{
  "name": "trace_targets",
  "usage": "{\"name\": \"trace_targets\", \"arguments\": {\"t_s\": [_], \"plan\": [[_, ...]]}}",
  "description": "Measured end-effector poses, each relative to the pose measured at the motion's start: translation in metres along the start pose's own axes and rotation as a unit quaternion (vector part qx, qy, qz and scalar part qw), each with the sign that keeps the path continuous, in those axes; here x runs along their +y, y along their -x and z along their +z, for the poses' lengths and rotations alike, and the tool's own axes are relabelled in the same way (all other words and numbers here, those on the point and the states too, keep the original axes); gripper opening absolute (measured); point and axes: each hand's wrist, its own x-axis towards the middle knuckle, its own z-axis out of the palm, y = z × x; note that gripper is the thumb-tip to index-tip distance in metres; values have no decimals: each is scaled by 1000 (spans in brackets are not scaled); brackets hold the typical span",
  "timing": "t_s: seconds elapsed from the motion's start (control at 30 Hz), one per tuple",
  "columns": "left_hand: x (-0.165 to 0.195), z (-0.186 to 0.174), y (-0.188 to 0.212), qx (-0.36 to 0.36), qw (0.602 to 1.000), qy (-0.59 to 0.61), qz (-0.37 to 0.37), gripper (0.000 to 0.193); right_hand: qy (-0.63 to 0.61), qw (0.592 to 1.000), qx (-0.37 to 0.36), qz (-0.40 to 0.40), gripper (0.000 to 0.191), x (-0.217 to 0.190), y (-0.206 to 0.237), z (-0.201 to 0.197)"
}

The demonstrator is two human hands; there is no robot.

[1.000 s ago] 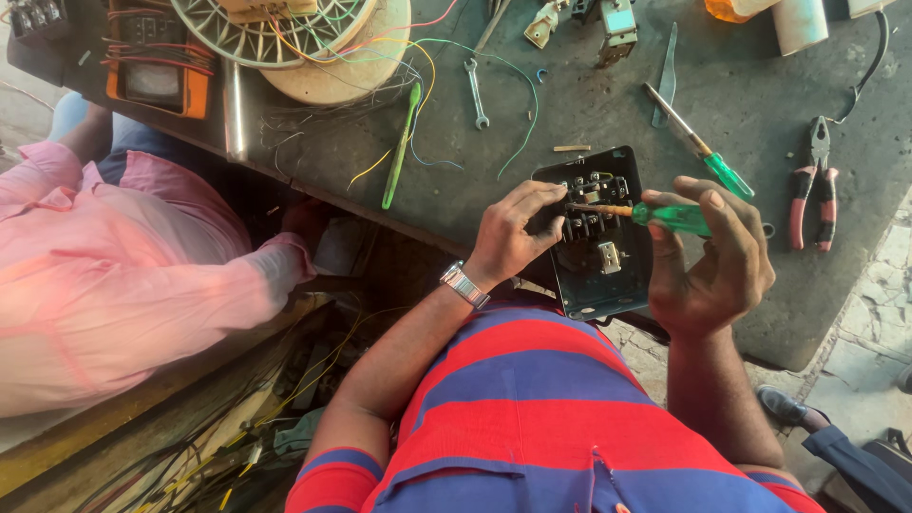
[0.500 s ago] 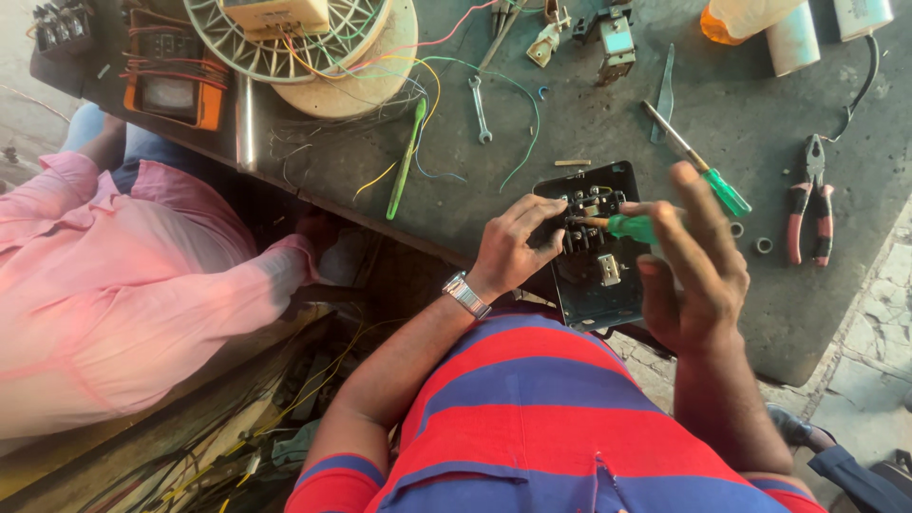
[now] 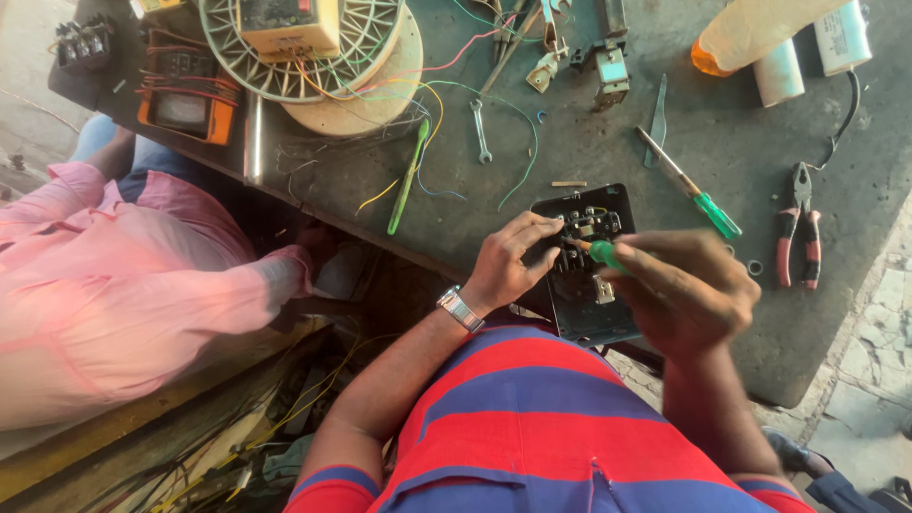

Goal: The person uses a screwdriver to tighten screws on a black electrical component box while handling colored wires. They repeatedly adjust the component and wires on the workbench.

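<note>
Counter (image 3: pixel 760 313): dark and worn, strewn with wires and tools.
Black switch box (image 3: pixel 589 313): laid at the near edge, between both hands.
Left hand (image 3: pixel 508 261): fingers pressed together on the box's left side.
Right hand (image 3: pixel 689 294): fingers clamped on a green-handled screwdriver (image 3: pixel 598 252), whose tip is set in the box.
Beyond: a second screwdriver (image 3: pixel 689 185) and red pliers (image 3: pixel 796 228).

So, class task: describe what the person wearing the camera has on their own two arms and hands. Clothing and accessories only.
Both forearms are bare. The left hand has a silver metal-link wristwatch on its wrist. The right hand wears nothing visible: no glove, ring or band. Short sleeves in red with blue stripes end at the upper arms, matching the striped shirt.
</note>
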Motion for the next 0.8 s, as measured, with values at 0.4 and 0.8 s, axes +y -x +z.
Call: {"name": "trace_targets", "arguments": {"t_s": [0.4,0.8], "plan": [[10,-6,-9,-7,1000,-22,5,33,-47,996,4,77,29,-8,-6,5],[12,-7,-2,2,1000,-31,0,35,-51,983,-46,169,33,-18,-6,-6]]}}
